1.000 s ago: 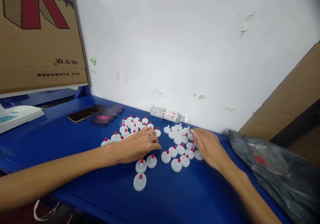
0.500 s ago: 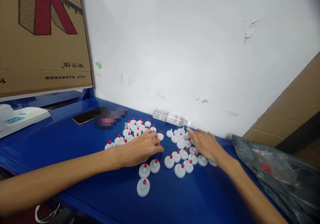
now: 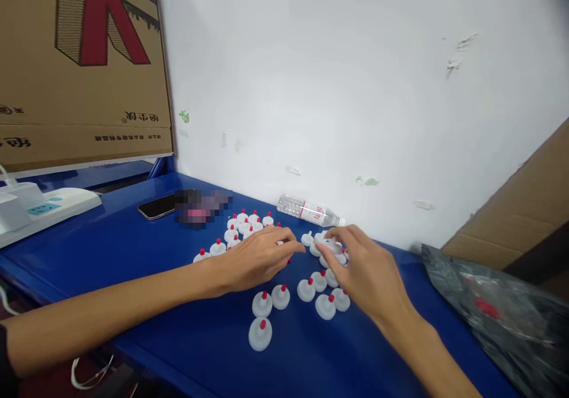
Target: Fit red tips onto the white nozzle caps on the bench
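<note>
My right hand [image 3: 367, 267] is over the right-hand group of white round plastic caps with spouts, its thumb and fingertips closed on a white disc-shaped cap [image 3: 331, 245]. My left hand [image 3: 262, 257] is above the middle of the table, fingers bent together and pointing right; what they hold, if anything, is hidden. Beyond it lie several white caps with red tips [image 3: 217, 247], partly covered by the hand. Nearer to me are more red-tipped caps [image 3: 260, 334]. Between the hands, a white cap with a bare spout [image 3: 307, 239] lies beside others.
A clear plastic bottle [image 3: 310, 209] lies along the wall. To the left are a phone [image 3: 162, 206] and a white power strip [image 3: 66, 205] on the blue table [image 3: 186, 339]. A dark plastic bag [image 3: 498, 321] lies at right. A cardboard box [image 3: 111, 96] stands at back left.
My right hand has lifted from the caps and turned inward, now with a white cap in its fingertips. My left hand has shifted slightly to the right. The view has moved a little.
</note>
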`<action>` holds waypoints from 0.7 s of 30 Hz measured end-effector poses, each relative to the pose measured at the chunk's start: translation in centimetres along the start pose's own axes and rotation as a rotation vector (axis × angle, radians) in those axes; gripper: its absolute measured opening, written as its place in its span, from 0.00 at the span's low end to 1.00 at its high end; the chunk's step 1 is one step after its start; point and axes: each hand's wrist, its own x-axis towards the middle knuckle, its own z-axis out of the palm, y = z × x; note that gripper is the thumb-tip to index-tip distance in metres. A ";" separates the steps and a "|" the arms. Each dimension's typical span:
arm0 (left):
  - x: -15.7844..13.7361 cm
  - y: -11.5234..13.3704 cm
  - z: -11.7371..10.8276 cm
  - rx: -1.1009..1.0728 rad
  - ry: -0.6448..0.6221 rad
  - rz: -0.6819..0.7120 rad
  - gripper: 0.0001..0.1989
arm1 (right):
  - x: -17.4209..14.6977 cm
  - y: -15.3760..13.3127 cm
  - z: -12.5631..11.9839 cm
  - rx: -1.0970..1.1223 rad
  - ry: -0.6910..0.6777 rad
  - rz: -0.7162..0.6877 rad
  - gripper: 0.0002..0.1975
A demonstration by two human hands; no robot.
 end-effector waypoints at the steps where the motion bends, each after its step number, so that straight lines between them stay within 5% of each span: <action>1: 0.0 0.0 0.1 -0.009 0.015 -0.004 0.15 | -0.3 -0.4 0.3 -0.006 -0.011 -0.060 0.10; 6: 0.0 -0.2 0.4 -0.079 0.061 -0.002 0.16 | -1.4 -0.9 1.5 0.043 -0.051 -0.314 0.08; 21: 0.0 -0.4 0.6 -0.083 0.145 0.038 0.11 | -1.7 -1.6 2.1 0.234 0.087 -0.377 0.06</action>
